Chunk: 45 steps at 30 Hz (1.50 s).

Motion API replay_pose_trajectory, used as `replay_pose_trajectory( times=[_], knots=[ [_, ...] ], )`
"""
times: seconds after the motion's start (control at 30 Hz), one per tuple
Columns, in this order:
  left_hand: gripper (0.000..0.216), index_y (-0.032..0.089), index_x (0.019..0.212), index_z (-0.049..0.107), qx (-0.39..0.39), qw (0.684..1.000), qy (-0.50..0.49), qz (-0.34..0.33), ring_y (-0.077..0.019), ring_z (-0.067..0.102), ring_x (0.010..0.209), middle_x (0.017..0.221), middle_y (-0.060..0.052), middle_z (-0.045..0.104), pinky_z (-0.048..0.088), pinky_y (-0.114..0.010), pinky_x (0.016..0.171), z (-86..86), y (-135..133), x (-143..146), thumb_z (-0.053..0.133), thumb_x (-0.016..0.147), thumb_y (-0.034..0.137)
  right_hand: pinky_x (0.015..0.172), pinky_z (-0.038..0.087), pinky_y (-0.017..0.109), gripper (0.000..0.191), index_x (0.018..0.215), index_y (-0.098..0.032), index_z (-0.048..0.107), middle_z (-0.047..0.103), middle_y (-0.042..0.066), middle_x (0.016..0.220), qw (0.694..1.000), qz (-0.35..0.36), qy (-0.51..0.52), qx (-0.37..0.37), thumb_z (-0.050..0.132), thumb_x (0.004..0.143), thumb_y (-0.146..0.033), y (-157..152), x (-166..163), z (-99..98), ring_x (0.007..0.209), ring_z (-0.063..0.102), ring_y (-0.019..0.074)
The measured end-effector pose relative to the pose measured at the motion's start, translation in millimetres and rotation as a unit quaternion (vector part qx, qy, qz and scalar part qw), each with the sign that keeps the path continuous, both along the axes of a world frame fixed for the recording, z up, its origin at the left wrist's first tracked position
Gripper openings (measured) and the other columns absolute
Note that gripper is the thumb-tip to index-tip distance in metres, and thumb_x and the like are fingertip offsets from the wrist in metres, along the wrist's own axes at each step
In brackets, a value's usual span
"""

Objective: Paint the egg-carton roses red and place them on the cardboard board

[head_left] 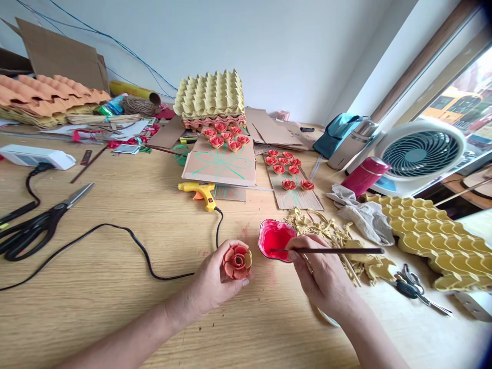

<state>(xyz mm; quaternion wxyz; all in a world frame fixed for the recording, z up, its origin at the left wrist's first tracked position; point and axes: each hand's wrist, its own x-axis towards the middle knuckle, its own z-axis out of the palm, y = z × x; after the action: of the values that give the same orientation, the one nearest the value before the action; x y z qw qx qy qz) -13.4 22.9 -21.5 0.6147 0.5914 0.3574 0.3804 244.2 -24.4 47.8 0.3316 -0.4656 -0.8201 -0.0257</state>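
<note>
My left hand [213,279] is closed around a paper rose [237,262], partly painted red, held just above the wooden table [115,287]. My right hand [321,271] pinches a thin dark paintbrush [334,250] that lies level, its tip dipped in a small cup of red paint [275,239]. The cup stands between the two hands. Finished red roses [226,136] sit on a cardboard sheet further back, and more red roses [286,166] rest on a cardboard strip to its right.
A yellow glue gun [200,192] with a black cord lies behind the hands. Black scissors [36,223] lie at the left. Egg trays [210,95] are stacked at the back, with another yellow egg tray [434,238], a grey cloth [363,215], keys [409,284], a fan [421,154] and a magenta flask [365,175] at the right.
</note>
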Motion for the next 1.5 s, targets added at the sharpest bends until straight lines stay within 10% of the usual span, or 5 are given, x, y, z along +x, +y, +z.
replay_pose_trajectory(
  times=[0.37,0.67,1.03,1.5],
  knots=[
    [0.042,0.022,0.109,0.065,-0.004,1.0,0.009,-0.014,-0.0193,0.077,0.081,0.097,-0.002,0.075,0.062,-0.03,0.078,2.8,0.6,0.7,0.085,0.072,0.018,0.063,0.056,0.029,0.017,0.1,-0.025,0.066,0.079,-0.001,0.084,0.996,-0.039,0.055,0.054,0.058,0.113,-0.018,0.9,-1.6,-3.8,0.067,0.075,0.0172],
    [0.036,0.023,0.114,0.068,0.059,0.997,0.053,-0.003,-0.024,0.079,0.09,0.102,-0.006,0.079,0.062,-0.033,0.08,5.2,-3.9,-0.3,0.083,0.081,0.021,0.058,0.066,0.027,0.012,0.102,-0.023,0.074,0.082,0.001,0.077,0.953,-0.035,0.301,0.03,0.069,0.112,-0.023,-15.0,-17.5,-13.1,0.059,0.078,0.0169],
    [0.039,0.025,0.123,0.07,0.136,0.982,0.13,0.023,-0.0221,0.08,0.097,0.109,-0.003,0.083,0.061,-0.032,0.09,1.1,-9.5,-3.7,0.077,0.086,0.014,0.094,0.07,0.05,0.009,0.109,-0.025,0.074,0.085,0.003,0.079,0.965,0.035,0.254,0.051,0.07,0.108,-0.017,-21.4,-29.5,-21.7,0.076,0.084,0.0246],
    [0.037,0.025,0.118,0.07,0.172,0.973,0.147,0.05,-0.0203,0.08,0.095,0.107,-0.002,0.085,0.063,-0.03,0.089,11.7,-13.6,-2.4,0.071,0.084,0.01,0.085,0.069,0.038,0.021,0.112,-0.024,0.066,0.084,0.0,0.079,0.985,0.088,0.115,0.098,0.064,0.103,-0.005,-17.3,-38.8,-2.3,0.06,0.077,0.0152]
  ],
)
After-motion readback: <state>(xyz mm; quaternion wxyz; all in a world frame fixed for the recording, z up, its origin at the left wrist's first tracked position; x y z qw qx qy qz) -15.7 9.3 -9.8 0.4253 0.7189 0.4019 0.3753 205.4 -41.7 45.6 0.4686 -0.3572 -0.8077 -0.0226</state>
